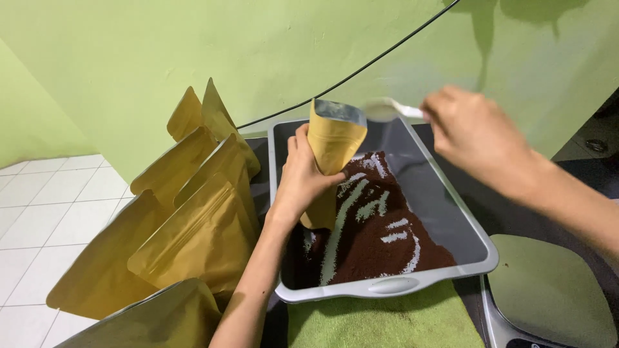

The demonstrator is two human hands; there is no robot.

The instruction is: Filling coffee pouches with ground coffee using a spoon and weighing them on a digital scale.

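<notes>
My left hand grips an open yellow-brown stand-up pouch and holds it upright over a grey tray. Dark brown ground powder lies heaped in the tray, with bare streaks through it. My right hand holds a white scoop by its handle, its bowl right at the pouch's silver-lined mouth. The scoop is blurred, and what it carries cannot be made out.
Several more yellow-brown pouches stand and lean in a cluster left of the tray. A green cloth lies under the tray's near edge. A scale with a green-covered platform sits at lower right. A green wall with a black cable rises behind.
</notes>
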